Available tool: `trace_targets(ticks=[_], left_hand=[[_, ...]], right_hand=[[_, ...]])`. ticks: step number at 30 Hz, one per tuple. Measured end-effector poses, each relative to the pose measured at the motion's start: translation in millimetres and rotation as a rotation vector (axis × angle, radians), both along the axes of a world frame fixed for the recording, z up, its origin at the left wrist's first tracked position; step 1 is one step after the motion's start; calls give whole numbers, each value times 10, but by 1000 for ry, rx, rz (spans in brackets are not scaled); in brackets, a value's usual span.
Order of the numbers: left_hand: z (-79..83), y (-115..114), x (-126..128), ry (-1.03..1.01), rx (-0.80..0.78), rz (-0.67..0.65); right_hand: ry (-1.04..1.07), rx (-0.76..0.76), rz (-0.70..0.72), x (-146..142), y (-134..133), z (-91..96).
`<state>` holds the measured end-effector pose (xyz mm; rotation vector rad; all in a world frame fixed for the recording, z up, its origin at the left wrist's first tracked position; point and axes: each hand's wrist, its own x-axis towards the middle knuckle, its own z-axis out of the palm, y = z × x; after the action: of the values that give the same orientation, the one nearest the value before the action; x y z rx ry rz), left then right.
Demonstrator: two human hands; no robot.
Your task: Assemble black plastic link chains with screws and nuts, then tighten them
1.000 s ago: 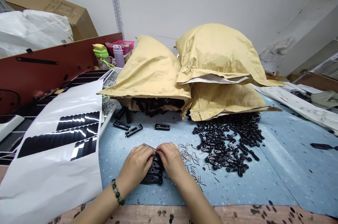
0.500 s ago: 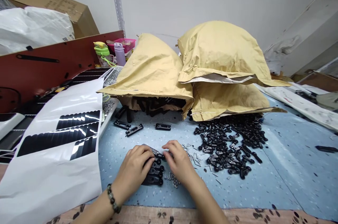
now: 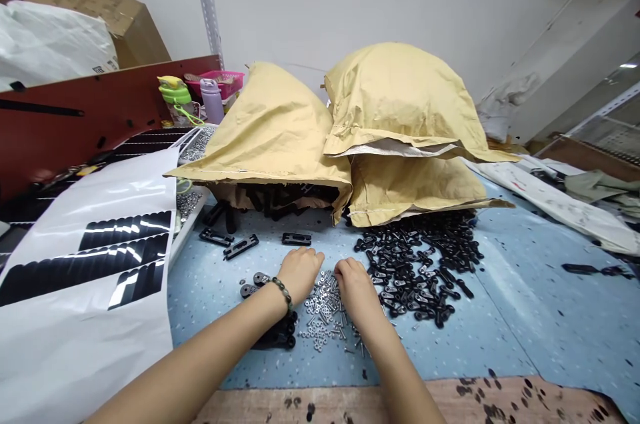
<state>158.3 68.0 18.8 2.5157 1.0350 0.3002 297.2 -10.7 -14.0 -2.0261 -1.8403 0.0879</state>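
My left hand [image 3: 301, 275] is at the far edge of a loose pile of small silver nuts and screws [image 3: 325, 311], its fingers curled together. Whatever they pinch is hidden. Across the pile, my right hand [image 3: 354, 285] has its fingertips pressed together over the screws, and I cannot make out what is in them. Below my left wrist lies a row of black plastic parts [image 3: 277, 337], partly covered by the forearm. Beyond the hands rests a black slotted piece [image 3: 296, 239], with another black slotted piece [image 3: 241, 247] to its left.
A large heap of small black lever-like parts [image 3: 425, 271] spreads to the right. Behind stand yellow sacks [image 3: 400, 97]; an open yellow sack [image 3: 270, 124] shows black parts inside. White sheeting [image 3: 100, 331] covers the left side, beside a tray of metal hardware [image 3: 193, 204].
My left hand has moved right and forward, off the black parts to the nuts and screws. My right hand has shifted slightly right, away from the black piece. The view has turned a little right.
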Motion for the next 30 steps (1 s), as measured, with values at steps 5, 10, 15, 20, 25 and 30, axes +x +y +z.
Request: trace_targets(ticks=[5, 10, 15, 20, 25, 30], left_hand=[[214, -47, -581, -214, -37, 75], [124, -381, -1159, -403, -217, 190], [-142, -620, -1176, -355, -148, 104], [-240, -647, -1087, -249, 85, 59], [-213, -677, -1052, -192, 214, 55], [-196, -697, -1036, -216, 231, 93]], right_hand=[[91, 55, 25, 85, -98, -32], [203, 95, 43, -80, -211, -24], [107, 100, 4, -197, -280, 43], [-14, 68, 28, -171, -218, 65], [-34, 15, 101, -305, -41, 36], [27, 25, 90, -316, -75, 103]])
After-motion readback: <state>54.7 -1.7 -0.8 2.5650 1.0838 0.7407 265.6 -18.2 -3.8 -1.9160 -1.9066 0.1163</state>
